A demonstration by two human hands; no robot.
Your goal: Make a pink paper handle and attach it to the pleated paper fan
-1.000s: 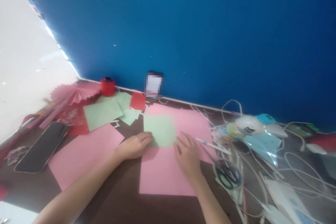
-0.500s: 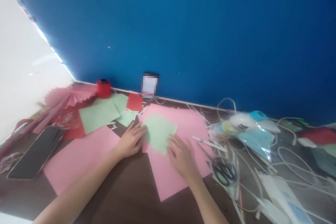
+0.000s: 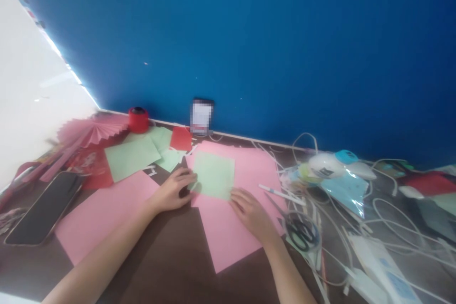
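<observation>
A small pale green paper square (image 3: 214,174) lies on a large pink sheet (image 3: 231,228) on the dark table. My left hand (image 3: 173,190) rests at the green square's left edge, its fingers curled and pinching that edge. At the square's lower right corner sits my right hand (image 3: 250,212), fingertips pressed on the corner. Both forearms reach in from the bottom of the view.
A second pink sheet (image 3: 99,209) and a phone (image 3: 42,207) lie to the left. Green and red papers (image 3: 131,156), a pink paper fan (image 3: 89,130) and a red tape roll (image 3: 138,119) sit behind. Right: a pen (image 3: 281,194), scissors (image 3: 302,233), white cables (image 3: 392,228). A blue wall (image 3: 285,47) rises behind.
The pink sheet has turned on the table and now lies askew. The green square tilted, then came back nearly straight. Both hands shifted along its edges.
</observation>
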